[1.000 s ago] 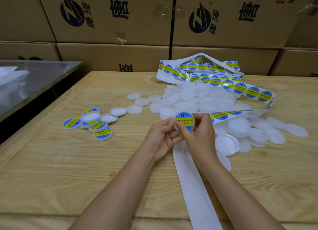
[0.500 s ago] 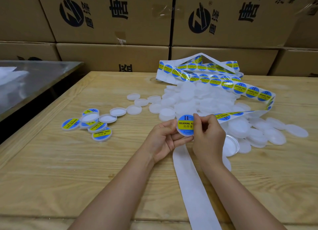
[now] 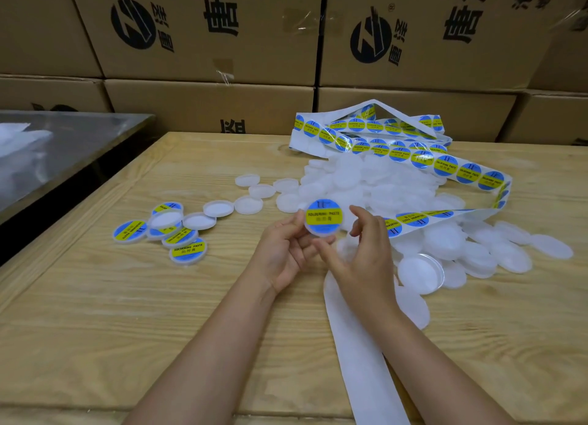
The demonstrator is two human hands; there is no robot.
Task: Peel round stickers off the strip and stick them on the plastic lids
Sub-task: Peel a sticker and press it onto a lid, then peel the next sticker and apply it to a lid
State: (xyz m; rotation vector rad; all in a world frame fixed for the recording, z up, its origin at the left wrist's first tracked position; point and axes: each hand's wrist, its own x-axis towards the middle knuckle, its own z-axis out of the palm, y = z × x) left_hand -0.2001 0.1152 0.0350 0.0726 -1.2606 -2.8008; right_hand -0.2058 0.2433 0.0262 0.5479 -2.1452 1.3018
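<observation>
Person's left hand (image 3: 286, 253) pinches the stickered lid (image 3: 324, 218) by its rim above the wooden table (image 3: 127, 313), right hand (image 3: 361, 259) loosely spread just beside it, holding nothing; lid looks light, stiff, slick, so best gripped at the edge, not the label.

the right hand (image 3: 362, 253) has let go of the lid (image 3: 324, 230): its upper fingers (image 3: 358, 213), which pressed on the right edge of the sticker (image 3: 324, 214) half a second ago, now stand spread just beside it. the sticker's whole face now shows. the left hand (image 3: 286, 253) now holds the lid alone, and it has shifted slightly left and up.
</observation>
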